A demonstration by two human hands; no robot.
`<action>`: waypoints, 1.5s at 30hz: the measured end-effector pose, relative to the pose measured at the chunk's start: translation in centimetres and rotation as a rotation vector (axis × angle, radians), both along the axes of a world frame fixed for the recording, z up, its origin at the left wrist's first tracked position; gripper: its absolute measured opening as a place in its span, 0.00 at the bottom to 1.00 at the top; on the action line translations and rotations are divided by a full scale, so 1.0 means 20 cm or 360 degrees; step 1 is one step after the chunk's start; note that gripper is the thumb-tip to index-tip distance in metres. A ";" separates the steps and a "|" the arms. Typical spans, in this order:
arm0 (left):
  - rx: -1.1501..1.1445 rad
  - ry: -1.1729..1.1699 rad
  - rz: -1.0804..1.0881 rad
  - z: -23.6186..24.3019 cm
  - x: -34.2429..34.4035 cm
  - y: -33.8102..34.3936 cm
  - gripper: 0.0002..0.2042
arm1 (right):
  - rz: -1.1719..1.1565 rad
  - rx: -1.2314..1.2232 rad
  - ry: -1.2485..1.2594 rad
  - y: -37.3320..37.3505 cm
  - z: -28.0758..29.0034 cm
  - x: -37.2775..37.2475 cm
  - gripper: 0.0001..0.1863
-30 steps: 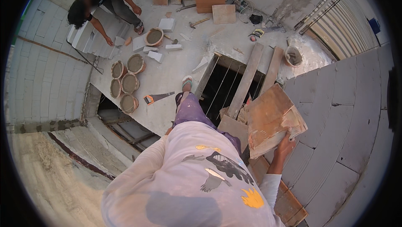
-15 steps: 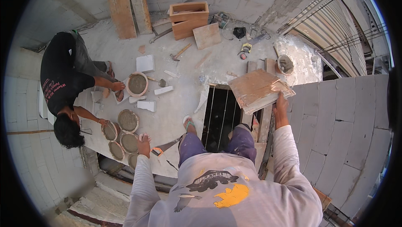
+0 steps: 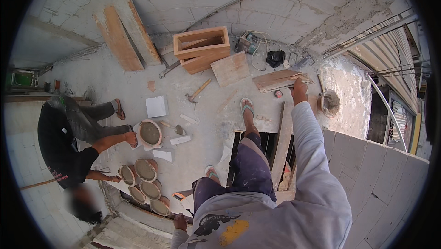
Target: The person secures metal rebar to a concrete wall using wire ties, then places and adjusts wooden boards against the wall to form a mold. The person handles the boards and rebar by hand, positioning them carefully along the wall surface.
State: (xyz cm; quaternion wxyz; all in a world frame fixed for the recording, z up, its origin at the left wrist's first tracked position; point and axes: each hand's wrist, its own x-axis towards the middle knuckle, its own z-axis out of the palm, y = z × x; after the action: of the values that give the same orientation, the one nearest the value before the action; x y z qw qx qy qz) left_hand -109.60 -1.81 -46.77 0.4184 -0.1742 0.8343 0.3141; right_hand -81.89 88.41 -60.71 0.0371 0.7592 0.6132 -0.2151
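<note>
My right hand [image 3: 299,85] grips the edge of stained plywood boards [image 3: 274,79], held out low at the right, near a red round item [image 3: 278,94] and a small bucket [image 3: 330,106]. My left hand [image 3: 180,222] hangs low by my body, fingers curled; whether anything is in it is unclear. Near it are several mortar buckets [image 3: 150,190] and an orange-handled saw [image 3: 179,196]. My legs stand by a dark opening [image 3: 268,143] crossed by rods and planks [image 3: 282,134].
A co-worker [image 3: 59,143] bends at the left by a mortar bucket [image 3: 149,133] and white blocks [image 3: 156,106]. At the back are wooden boxes [image 3: 202,61], leaning planks [image 3: 115,40], a hammer [image 3: 198,92] and a power tool [image 3: 245,43]. A block wall [image 3: 372,184] runs along the right.
My right hand has carried the boards up and forward to the far floor. My left hand has dropped toward my body. My foot has stepped forward. The co-worker has bent lower over the buckets.
</note>
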 end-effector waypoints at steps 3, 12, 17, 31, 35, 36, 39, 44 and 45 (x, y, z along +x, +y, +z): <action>-0.0377 0.0078 -0.1256 0.05 0.13 0.33 0.13 | 0.0691 -0.0212 -0.0571 0.59 -0.37 -0.13 0.40; -0.0731 -0.0375 0.0353 0.36 0.28 1.31 0.16 | -0.1209 0.0285 0.1948 1.11 -0.77 -0.79 0.33; -0.0796 -0.0486 0.0136 0.26 0.26 1.46 0.17 | 0.1215 0.0313 0.0739 0.81 -1.45 -1.28 0.28; -0.0268 0.0232 -0.1896 0.14 0.24 1.06 0.15 | 0.1743 -0.0158 0.0118 0.31 -0.99 -1.22 0.15; -0.0115 0.0363 -0.1569 -0.09 0.00 0.87 0.16 | 0.0917 -0.0240 0.0581 -0.03 -0.32 -0.71 0.20; -0.0118 0.0413 -0.1670 -0.18 -0.13 0.86 0.16 | 0.0750 -0.0194 0.0690 -0.17 -0.18 -0.57 0.21; 0.0197 -0.0099 -0.0657 -0.27 -0.34 1.02 0.15 | 0.0312 -0.0164 0.1262 -0.70 0.48 -0.33 0.21; 0.0873 0.0010 -0.1008 0.02 -0.68 1.51 0.23 | -0.0260 -0.0114 0.1851 -1.89 1.26 -0.20 0.25; 0.0994 0.0020 -0.1068 0.19 -0.66 1.64 0.25 | -0.0310 0.0048 0.1897 -2.11 1.24 -0.21 0.25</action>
State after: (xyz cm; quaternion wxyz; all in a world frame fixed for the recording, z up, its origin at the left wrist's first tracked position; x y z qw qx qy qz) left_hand -122.86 31.06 -42.92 0.5245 0.2421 0.7123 0.3986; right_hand -86.08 46.22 -35.92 -0.3435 0.5611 0.4588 -0.5973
